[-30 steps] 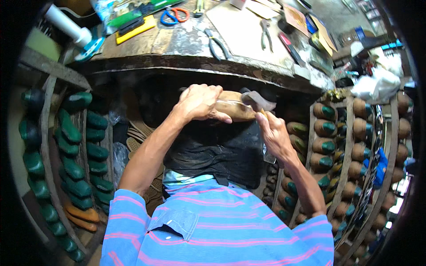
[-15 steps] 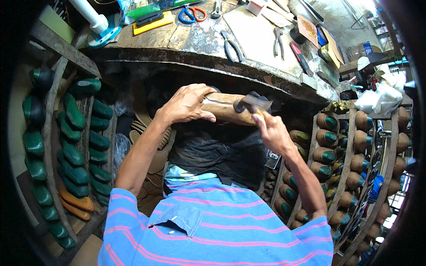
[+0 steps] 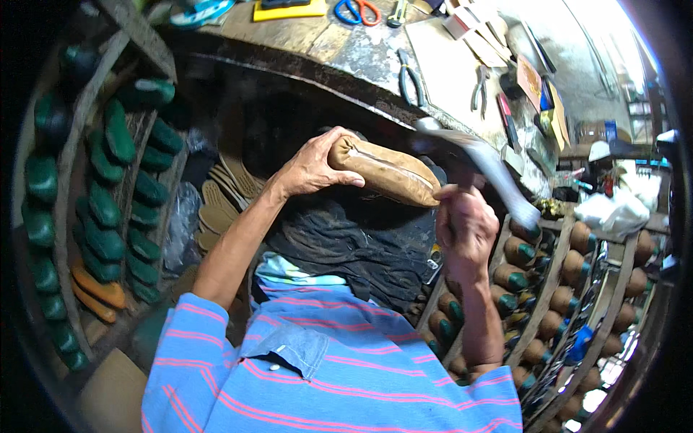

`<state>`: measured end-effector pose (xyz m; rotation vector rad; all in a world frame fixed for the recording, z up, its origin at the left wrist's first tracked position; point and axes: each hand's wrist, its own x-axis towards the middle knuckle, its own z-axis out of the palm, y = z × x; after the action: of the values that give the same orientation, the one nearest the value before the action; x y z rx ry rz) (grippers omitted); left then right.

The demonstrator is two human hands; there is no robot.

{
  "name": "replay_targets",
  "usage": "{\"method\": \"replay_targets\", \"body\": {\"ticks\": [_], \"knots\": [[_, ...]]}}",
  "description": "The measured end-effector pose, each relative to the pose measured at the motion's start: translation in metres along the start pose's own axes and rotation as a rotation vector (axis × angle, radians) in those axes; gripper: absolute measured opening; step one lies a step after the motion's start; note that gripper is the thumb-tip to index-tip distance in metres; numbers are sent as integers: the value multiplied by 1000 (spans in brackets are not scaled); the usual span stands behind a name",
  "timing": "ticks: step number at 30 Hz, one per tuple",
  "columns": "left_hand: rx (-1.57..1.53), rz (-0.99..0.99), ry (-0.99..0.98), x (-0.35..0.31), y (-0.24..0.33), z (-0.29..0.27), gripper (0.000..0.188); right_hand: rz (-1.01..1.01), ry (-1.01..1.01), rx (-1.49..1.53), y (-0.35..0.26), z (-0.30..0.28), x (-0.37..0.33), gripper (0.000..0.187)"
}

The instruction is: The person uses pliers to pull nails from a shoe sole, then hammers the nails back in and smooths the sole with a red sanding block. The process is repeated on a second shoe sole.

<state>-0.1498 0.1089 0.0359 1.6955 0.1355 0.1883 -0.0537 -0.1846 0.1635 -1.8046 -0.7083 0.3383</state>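
Blurrily, the right hand [image 3: 469, 227] grips a hammer [image 3: 482, 157]; the left hand [image 3: 317, 167], partly hidden, clasps a tan leather form [image 3: 390, 175].

Shoe [image 3: 386, 173] above lap [image 3: 325, 234], bench [image 3: 310, 36] beyond; lasts [image 3: 119, 133] left and, seemingly, right.

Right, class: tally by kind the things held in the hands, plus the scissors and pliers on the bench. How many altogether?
Hammer, blurred, in the right hand: 1
Brown leather piece in the left hand: 1
Scissors: 1
Pliers: 2
Total: 5
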Motion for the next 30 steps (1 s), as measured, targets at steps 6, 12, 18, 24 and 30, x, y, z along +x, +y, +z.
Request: {"method": "replay_targets", "body": {"ticks": [6,12,18,24,30], "knots": [[-9,57,38,-6,-7,4,78,538,-232,-130,-14,24,12,48],[-11,80,95,-10,-14,9,77,73,-295,491,-37,25,17,72],[4,65,120,-21,-15,5,78,94,-419,-277,-7,56,28,51],[-72,143,160,-39,-14,12,80,82,-581,-577,-39,73,51,48],[61,98,240,-69,-7,24,82,-83,-305,-7,-20,71,5,68]]}}
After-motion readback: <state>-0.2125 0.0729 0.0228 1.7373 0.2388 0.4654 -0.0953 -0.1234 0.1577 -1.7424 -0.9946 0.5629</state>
